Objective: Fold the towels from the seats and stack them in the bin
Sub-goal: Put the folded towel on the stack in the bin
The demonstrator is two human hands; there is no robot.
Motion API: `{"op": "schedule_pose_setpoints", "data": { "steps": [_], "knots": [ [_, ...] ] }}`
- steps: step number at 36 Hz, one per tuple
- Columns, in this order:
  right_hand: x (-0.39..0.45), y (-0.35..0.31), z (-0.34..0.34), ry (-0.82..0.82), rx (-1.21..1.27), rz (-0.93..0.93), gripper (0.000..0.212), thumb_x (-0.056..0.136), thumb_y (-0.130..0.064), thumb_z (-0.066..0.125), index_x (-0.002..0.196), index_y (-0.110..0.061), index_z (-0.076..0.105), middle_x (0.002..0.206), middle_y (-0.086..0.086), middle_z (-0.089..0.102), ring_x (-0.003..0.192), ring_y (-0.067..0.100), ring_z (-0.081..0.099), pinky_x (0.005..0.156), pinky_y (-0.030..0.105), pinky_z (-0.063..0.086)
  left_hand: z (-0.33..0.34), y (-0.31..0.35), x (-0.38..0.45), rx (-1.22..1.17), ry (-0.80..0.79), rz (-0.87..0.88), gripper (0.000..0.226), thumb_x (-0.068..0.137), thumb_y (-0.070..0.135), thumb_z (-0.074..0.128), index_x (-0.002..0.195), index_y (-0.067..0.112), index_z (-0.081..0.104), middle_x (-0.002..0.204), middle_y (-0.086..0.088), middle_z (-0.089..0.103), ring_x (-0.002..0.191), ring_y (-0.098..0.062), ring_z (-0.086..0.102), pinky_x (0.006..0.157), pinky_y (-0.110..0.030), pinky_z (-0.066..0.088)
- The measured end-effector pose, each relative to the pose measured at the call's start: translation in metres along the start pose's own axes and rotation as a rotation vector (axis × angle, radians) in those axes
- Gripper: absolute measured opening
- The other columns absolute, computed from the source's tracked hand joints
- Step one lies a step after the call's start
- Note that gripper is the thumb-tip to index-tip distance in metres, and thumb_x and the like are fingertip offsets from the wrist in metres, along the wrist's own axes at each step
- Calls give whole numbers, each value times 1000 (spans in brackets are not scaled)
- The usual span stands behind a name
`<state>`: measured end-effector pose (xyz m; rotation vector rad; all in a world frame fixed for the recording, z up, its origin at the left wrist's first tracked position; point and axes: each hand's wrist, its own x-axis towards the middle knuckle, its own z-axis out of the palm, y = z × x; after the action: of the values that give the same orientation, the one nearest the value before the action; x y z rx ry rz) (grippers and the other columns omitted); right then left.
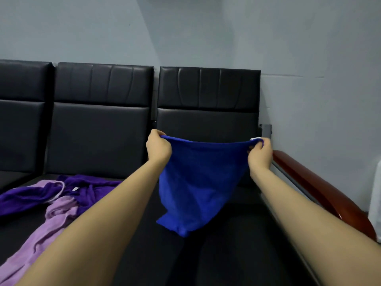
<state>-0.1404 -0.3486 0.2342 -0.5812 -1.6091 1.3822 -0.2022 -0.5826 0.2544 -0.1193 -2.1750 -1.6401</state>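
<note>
A blue towel [201, 182] hangs in the air above the right-hand black seat [237, 244]. My left hand [158, 147] pinches its upper left corner and my right hand [259, 153] pinches its upper right corner, where a small white tag shows. The top edge is stretched between my hands and the lower part sags to a point just over the seat cushion. On the middle seat at the left lie a dark purple towel [26, 197] and a light lilac towel [41, 238], both crumpled and overlapping. No bin is in view.
Black padded backrests [103, 112] run along a pale wall. A reddish wooden armrest [321, 188] on a metal frame borders the right seat. Something white [375, 195] stands at the far right edge.
</note>
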Motion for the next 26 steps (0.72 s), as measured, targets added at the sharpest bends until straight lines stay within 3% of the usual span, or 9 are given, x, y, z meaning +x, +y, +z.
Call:
{"op": "schedule_pose_setpoints", "data": {
  "steps": [4,7,10,14,18,21,23,26],
  "knots": [
    [3,-26,-1,11,91,-110,26,103,-13,26,111,-14,51,96,0,53,77,12,49,57,11,36,0,18,8,-221,22,8,28,93,-2,32,102,16,52,97,1,55,77,-9,50,58,-19,40],
    [0,-42,-5,5,130,-174,22,103,-13,25,104,-20,46,85,-4,48,67,4,43,51,5,34,-4,28,5,-296,41,94,24,96,1,34,103,16,50,88,11,51,73,-4,48,58,-17,41],
    [-5,-43,-11,18,126,-191,20,103,-13,25,102,-20,45,82,-6,50,68,4,45,55,9,38,-7,26,-1,-312,61,132,22,96,2,35,105,15,50,88,15,49,73,-2,48,60,-16,40],
    [-13,-27,-19,56,87,-158,24,101,-13,30,107,-10,53,102,3,51,84,15,49,65,24,38,-7,13,-18,-260,61,132,18,98,7,35,106,14,50,86,9,52,69,-4,48,58,-18,41],
    [-24,-5,-26,77,43,-87,25,98,-12,34,103,-6,58,108,3,47,90,17,48,76,28,36,-6,-10,-33,-182,69,108,16,97,9,36,100,15,51,97,-2,57,88,-18,55,73,-31,47],
    [-32,10,-31,60,22,-17,25,96,-15,35,92,-11,60,88,3,57,78,17,52,73,35,44,-7,-23,-42,-57,116,75,15,95,12,37,95,17,51,98,-4,53,95,-22,50,85,-40,46],
    [-37,13,-34,57,11,-4,28,96,-14,35,78,-12,57,70,0,50,62,12,44,60,31,38,-9,-28,-46,94,168,57,14,95,16,38,95,16,52,93,-3,48,93,-21,41,91,-38,36],
    [-43,15,-38,66,-31,3,34,95,-13,36,63,-16,46,61,-1,42,55,11,37,52,30,30,-12,-34,-48,231,191,28,17,94,24,38,89,16,52,92,-6,50,96,-25,39,91,-34,27]
  ]
}}
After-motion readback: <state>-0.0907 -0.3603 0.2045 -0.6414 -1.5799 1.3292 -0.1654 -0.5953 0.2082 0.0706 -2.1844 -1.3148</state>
